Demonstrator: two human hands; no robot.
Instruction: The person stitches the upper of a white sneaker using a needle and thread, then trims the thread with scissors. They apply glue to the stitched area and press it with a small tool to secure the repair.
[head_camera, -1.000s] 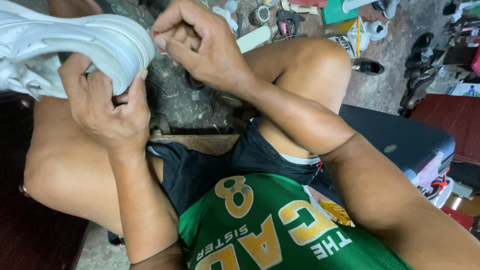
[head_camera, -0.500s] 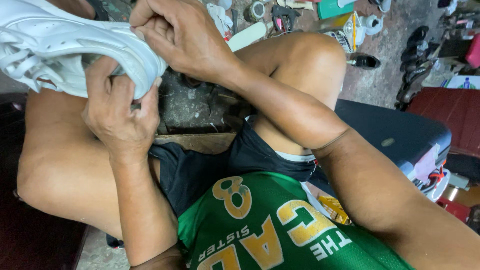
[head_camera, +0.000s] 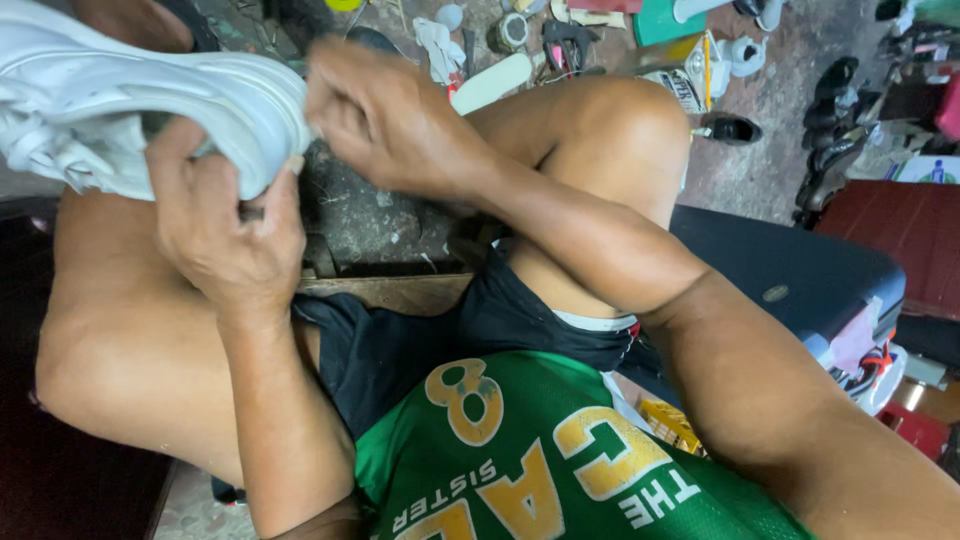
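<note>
The left hand (head_camera: 225, 225) is gripping a white shoe (head_camera: 130, 95) from below, fingers curled up around its end and pressing into the sole side, so the shoe is sitting above and to the left of the palm, tilted, over the person's left thigh. The right hand (head_camera: 385, 120) is clenched into a fist right beside the same end of the shoe, touching or nearly touching it; the hand is blurred, and it cannot be told whether anything thin is pinched inside the fist. The shoe is looking smooth and slightly glossy, like synthetic leather, with a thick rounded sole edge and ridged, moulded panels toward its far end at the left border.

Both bare knees are framing the hands, and the person is wearing black shorts (head_camera: 400, 340) and a green jersey (head_camera: 540, 470) with yellow lettering. Between the legs a rough, stained concrete floor (head_camera: 390, 215) is showing. Farther off, a pale shoe insole (head_camera: 492, 82) and dark shoes (head_camera: 830, 120) are lying scattered on the ground, and a dark padded seat (head_camera: 790, 270) is standing to the right.
</note>
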